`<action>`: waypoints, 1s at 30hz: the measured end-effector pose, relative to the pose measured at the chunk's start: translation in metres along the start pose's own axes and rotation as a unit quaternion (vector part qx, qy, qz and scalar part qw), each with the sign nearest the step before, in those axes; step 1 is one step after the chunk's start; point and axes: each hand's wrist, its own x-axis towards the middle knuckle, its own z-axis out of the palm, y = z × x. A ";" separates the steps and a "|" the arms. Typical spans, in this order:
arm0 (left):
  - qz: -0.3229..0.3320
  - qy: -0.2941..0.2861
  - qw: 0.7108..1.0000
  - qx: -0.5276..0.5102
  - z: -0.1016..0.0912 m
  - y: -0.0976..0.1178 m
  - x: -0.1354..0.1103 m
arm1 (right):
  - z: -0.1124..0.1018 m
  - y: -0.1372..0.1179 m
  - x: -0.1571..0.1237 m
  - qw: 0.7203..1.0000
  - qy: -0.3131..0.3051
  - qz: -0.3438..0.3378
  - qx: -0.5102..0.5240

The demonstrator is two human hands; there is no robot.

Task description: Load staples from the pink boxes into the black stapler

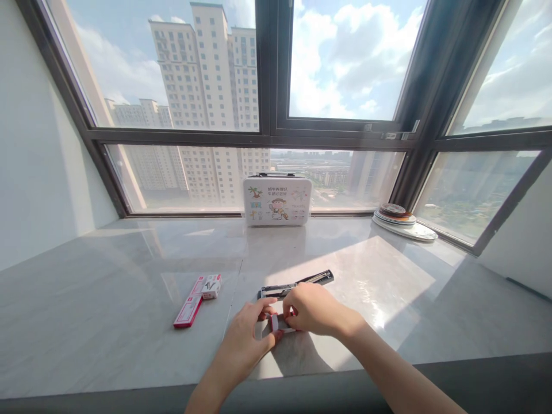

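Observation:
My left hand [249,333] and my right hand [314,309] meet near the front of a grey marble windowsill [107,299]. Together they pinch a small red-and-white box [276,323], which looks like a staple box; both hands are closed on it. Just behind my fingers lies a black stapler [297,283], swung open flat. To the left lies a red-and-white staple carton [190,309] with a smaller white box [211,286] at its far end.
A white tin case with cartoon print [277,200] stands against the window at the back. A stack of plates [403,221] sits at the back right. A dark ledge [474,374] runs along the sill's front.

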 end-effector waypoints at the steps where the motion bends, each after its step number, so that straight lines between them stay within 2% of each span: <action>1: -0.001 0.001 1.000 -0.002 0.000 0.000 0.000 | -0.001 0.003 -0.002 1.000 0.006 -0.013 0.025; 3: -0.002 0.000 1.000 -0.006 0.001 -0.001 0.000 | -0.002 0.013 -0.011 0.995 0.022 -0.025 0.096; 6: -0.002 -0.002 1.000 -0.002 0.003 -0.001 0.000 | 0.003 0.034 -0.028 0.981 0.048 0.004 0.188; 12: -0.006 0.016 1.000 0.022 0.001 -0.003 -0.001 | 0.018 0.063 -0.062 0.959 0.093 0.068 0.259; 16: -0.052 0.006 0.999 0.015 0.003 0.002 0.003 | 0.023 0.063 -0.071 0.946 0.059 0.103 0.301; 21: -0.058 0.001 0.998 0.033 0.015 0.016 0.007 | 0.026 0.053 -0.061 0.960 0.046 0.078 0.265; 25: -0.034 -0.033 0.998 -0.039 0.013 0.017 0.006 | 0.021 0.041 -0.054 0.975 0.025 0.070 0.208; 27: -0.037 -0.006 0.999 -0.040 0.003 0.008 0.011 | 0.019 0.034 -0.053 0.984 0.027 0.057 0.168; 30: -0.058 0.077 0.994 0.051 -0.014 -0.011 0.027 | 0.020 0.024 -0.051 0.988 0.041 0.049 0.144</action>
